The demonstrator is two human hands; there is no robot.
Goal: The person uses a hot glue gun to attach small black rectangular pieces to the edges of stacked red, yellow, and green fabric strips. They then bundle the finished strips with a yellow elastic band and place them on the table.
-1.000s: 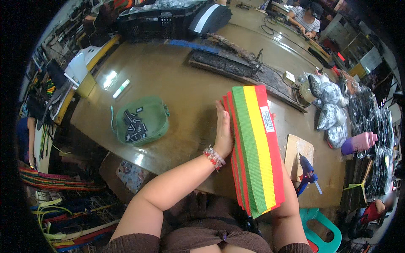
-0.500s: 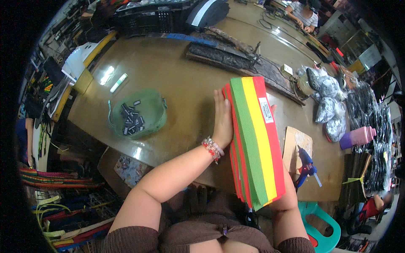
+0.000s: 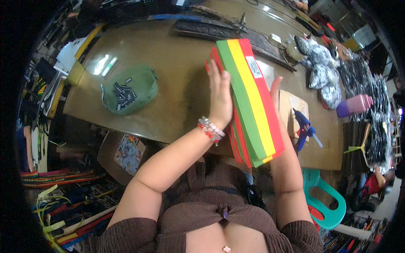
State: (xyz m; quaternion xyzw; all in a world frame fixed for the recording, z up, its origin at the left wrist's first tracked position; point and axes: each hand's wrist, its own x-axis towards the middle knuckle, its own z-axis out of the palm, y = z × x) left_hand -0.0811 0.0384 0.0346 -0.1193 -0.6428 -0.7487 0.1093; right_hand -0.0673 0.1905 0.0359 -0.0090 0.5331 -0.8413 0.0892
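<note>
We find the stack of striped webbing strips (image 3: 252,107) (green, yellow and red, with a white label (image 3: 254,66)) raised above the table (image 3: 179,80), right of the green plastic tub (image 3: 147,95). We observe the left hand (image 3: 220,95) clasping the side facing the tub, palm against it, fingers extended. The right hand (image 3: 275,90) is mostly hidden beyond; we cannot tell its grip. Black tags (image 3: 125,98) lie inside the tub; a blue glue gun (image 3: 303,126) sits well right of it.

Pink-purple bottle (image 3: 355,105), teal plastic chair (image 3: 338,209)
</note>
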